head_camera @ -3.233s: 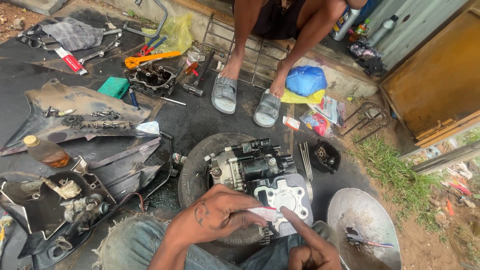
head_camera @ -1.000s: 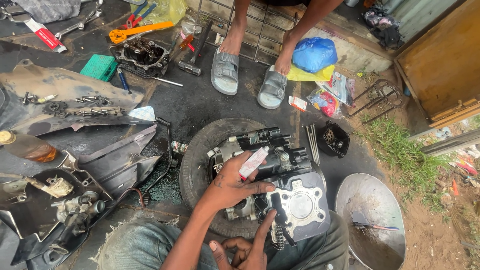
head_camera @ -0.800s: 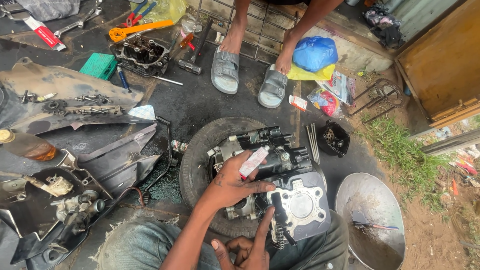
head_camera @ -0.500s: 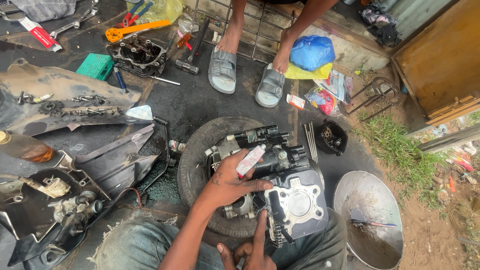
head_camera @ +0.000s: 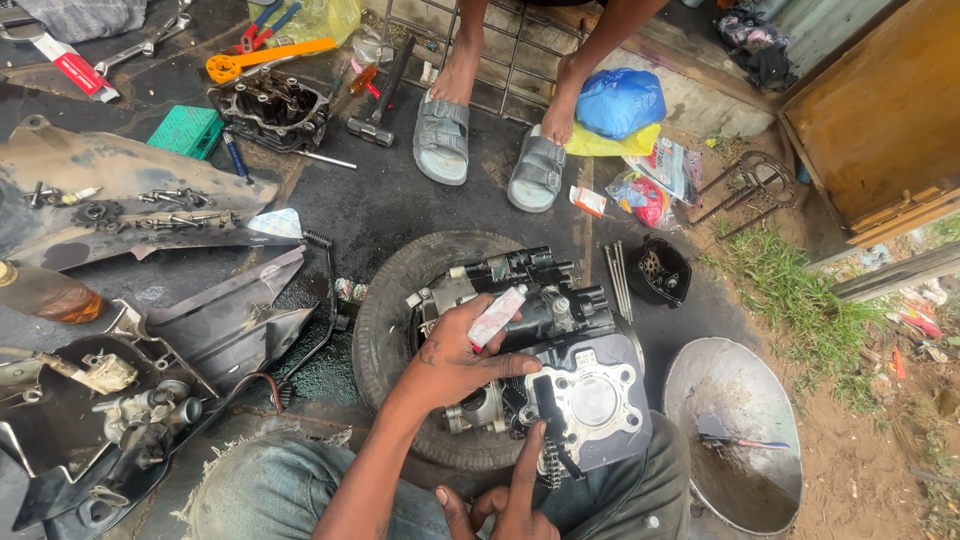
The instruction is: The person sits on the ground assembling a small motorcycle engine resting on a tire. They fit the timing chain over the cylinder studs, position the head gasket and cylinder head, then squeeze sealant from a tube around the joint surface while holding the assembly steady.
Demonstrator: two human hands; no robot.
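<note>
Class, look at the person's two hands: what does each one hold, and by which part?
The left hand holds a small pink-white tube by its lower end, resting on the engine. The right hand holds nothing; its forefinger touches the engine.

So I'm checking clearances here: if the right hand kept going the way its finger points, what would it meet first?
Probably the engine: the right hand points its index finger up at the dark part beside the round bore, apparently touching already; depth is unclear.

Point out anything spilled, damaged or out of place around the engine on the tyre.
A wet, dark greenish patch stains the ground left of the black rubber tyre, like spilled fluid. The grey metal engine block sits propped on that tyre, not on a stand. The left hand pinches a small white tube over it.
</note>
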